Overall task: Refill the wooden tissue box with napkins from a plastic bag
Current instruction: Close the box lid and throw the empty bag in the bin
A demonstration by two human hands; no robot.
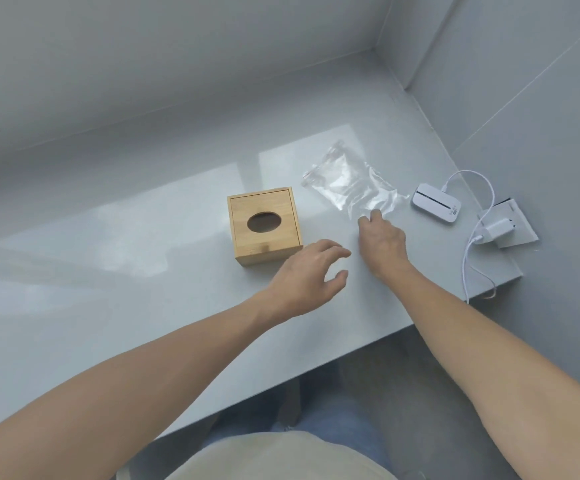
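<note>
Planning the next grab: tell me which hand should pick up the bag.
Right. The right hand already has its fingertips at the near edge of the bag. The left hand hovers open, short of the bag, nearer the box.

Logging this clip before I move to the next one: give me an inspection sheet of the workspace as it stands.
Surface: glossy pale grey table, set in a corner.
Job's things: wooden tissue box, lid on, oval slot dark; clear plastic bag lying flat to its right, napkins not discernible.
Clutter: small white device; white charger in a wall socket.
Grippers: left hand open, hovering beside the box; right hand fingertips at the bag's near edge, grip not confirmed.
Cables: white cable from device to charger, looping over the table edge.
Surroundings: plain grey walls.
</note>
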